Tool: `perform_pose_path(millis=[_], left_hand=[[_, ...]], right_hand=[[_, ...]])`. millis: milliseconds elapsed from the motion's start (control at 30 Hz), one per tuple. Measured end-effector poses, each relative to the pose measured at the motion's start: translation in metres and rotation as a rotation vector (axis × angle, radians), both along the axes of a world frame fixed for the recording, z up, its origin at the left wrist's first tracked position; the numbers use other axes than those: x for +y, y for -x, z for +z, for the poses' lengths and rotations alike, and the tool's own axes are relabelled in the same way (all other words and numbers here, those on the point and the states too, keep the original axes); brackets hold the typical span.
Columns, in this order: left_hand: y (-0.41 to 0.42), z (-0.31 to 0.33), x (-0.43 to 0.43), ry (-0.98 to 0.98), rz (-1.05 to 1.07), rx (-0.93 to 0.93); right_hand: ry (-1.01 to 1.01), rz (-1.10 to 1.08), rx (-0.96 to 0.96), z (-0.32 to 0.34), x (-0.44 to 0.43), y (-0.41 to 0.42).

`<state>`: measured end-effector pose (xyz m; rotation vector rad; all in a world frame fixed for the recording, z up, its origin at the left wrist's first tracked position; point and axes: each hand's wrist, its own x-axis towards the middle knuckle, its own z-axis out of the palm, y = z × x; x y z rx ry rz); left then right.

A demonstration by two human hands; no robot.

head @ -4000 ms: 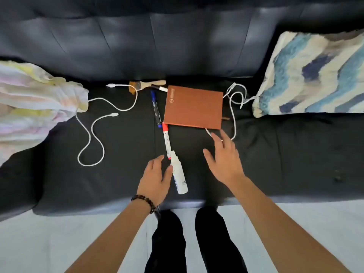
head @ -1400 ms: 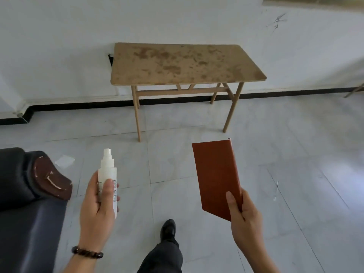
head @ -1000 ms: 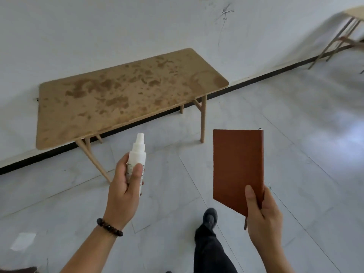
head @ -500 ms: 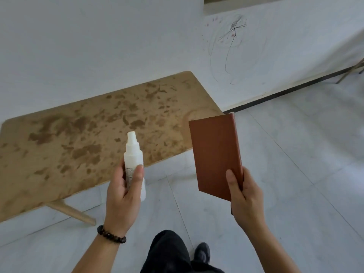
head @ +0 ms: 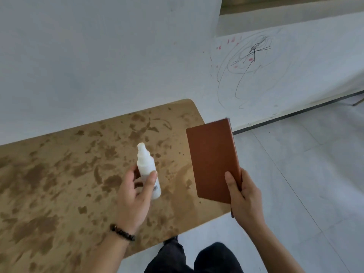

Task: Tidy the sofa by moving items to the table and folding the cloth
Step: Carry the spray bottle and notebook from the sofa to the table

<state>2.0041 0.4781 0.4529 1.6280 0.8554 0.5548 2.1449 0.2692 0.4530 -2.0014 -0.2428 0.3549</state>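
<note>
My left hand [head: 134, 196] grips a white spray bottle [head: 148, 170] upright, held over the right part of the stained wooden table [head: 59, 184]. My right hand [head: 246, 196] holds a brown notebook [head: 212, 160] by its lower right corner, cover facing me, above the table's right end. The sofa and the cloth are out of view.
A white wall [head: 98, 56] runs behind the table, with pencil scribbles [head: 250, 66] on it to the right. Pale floor tiles [head: 305, 184] lie right of the table. My legs [head: 193, 259] stand at the table's near edge.
I have stepped closer to the table. Both hands, with the bottle and the notebook, now hang over the tabletop instead of short of it.
</note>
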Motion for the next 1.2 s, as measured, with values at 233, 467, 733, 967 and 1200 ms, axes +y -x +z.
perform_pose_path(millis=[233,467,733,967,1200], left_hand=[[-0.152,-0.030,0.068,0.021,0.034,0.131],[-0.252,-0.079,0.107,0.011,0.342,0.317],[-0.311,-0.141,0.150,0.003,0.408,0.406],[-0.323,-0.162,0.166,-0.043,0.387,0.388],[-0.326,-0.176,0.181,-0.090,0.295,0.338]], right_hand=[[-0.093,0.175,0.120,-0.027,0.076,-0.156],[-0.022,0.399,0.304,-0.115,0.164,-0.272],[0.251,0.472,0.138,-0.200,0.237,-0.322],[0.364,0.408,-0.134,-0.230,0.241,-0.316],[0.444,0.405,-0.162,-0.240,0.241,-0.298]])
